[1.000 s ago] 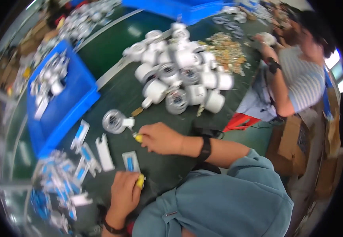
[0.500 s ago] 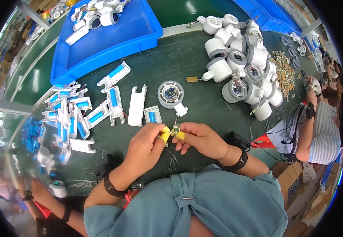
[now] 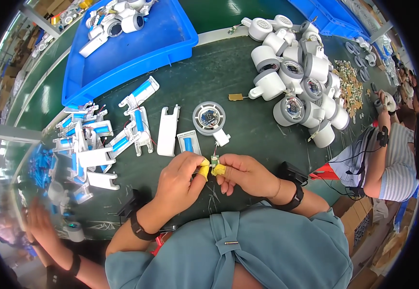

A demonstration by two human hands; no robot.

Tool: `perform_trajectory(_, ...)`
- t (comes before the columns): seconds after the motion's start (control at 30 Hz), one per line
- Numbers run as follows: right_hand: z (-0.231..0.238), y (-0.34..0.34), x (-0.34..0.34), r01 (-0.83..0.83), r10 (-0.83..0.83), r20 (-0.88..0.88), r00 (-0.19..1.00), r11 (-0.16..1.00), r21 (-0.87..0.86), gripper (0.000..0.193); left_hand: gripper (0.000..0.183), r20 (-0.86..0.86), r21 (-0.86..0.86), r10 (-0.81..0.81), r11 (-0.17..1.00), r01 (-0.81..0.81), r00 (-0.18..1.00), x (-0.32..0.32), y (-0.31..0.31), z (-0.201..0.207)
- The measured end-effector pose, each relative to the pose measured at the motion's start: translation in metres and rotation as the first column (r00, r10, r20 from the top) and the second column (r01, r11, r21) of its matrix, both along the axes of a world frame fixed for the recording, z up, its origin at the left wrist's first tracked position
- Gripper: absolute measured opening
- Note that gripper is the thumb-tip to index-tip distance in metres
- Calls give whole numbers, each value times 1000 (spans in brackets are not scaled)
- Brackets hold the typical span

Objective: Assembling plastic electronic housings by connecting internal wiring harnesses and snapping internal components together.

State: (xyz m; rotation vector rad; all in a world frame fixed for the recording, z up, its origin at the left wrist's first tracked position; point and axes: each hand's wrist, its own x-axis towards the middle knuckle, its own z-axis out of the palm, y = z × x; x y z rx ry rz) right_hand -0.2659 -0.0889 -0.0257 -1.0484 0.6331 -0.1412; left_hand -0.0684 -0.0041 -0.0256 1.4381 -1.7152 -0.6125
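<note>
Yellow coverings wrap the thumb and forefinger tips of both my hands. My right hand point(image 3: 250, 177) pinches a small green circuit board point(image 3: 214, 159) by its lower edge. Thin wires run from the board up to the handle of a round white-and-grey fan head point(image 3: 209, 118), which lies open side up with its inner board showing. My left hand point(image 3: 182, 179) is closed in a pinch against the board's left side; a tiny pale bit shows at its fingertips, too small to name. Just beyond lie a short white casing with a blue battery point(image 3: 188, 144) and a long white handle cover point(image 3: 168, 131).
White handle casings with blue batteries point(image 3: 138, 120) pile up at left. A blue tray point(image 3: 137, 55) of white parts stands behind them. Many fan heads point(image 3: 286, 77) crowd the right, beside small boards point(image 3: 349, 86). Co-workers' hands show at left point(image 3: 43, 226) and right point(image 3: 385, 103).
My fingers have shifted slightly on the circuit board, and more of it shows. A white cover now lies atop the casing pile at left, where the co-worker's hand has moved up.
</note>
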Motion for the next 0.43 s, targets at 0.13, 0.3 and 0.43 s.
perform_trajectory(0.13, 0, -1, 0, -23, 23, 6, 1000, 1000, 21, 18, 26, -17, -20, 39, 999, -40, 999, -2, 1, 0)
perform_trajectory(0.3, -2, 0, 1, -25, 25, 3, 1000, 1000, 2, 18, 28, -32, -19, 49, 999, -50, 998, -5, 3, 0)
perform_trajectory(0.43, -4, 1, 1, 1, -1, 13, 1000, 1000, -9, 18, 29, -40, -10, 52, 999, -53, 998, -4, 3, 0)
